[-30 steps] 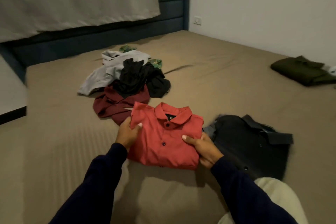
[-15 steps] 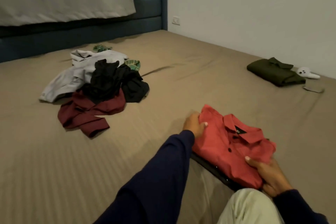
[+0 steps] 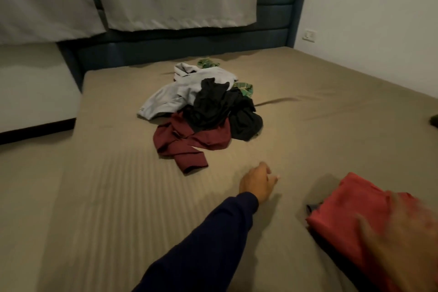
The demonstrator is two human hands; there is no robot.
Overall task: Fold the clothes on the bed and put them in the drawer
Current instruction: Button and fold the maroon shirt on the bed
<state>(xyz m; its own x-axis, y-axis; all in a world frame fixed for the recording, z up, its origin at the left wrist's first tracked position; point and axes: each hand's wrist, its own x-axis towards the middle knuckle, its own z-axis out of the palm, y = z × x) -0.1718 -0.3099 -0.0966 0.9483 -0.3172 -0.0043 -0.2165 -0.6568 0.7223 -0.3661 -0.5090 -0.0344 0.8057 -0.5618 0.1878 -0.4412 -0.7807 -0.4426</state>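
The left hand [image 3: 257, 182] reaches forward on a dark-sleeved arm, fingers [image 3: 272, 176] loosely curled, holding nothing. The right hand [image 3: 400, 239] is blurred at lower right, fingers spread.

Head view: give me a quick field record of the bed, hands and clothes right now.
left hand: empty, over bare sheet, fingers loosely curled
right hand: motion-blurred, over red shirt; grip unclear
red shirt: folded, bottom right, on something dark
unfolded pile: grey, black, maroon, green-patterned garments, mid-bed
bed: tan sheet, blue headboard behind
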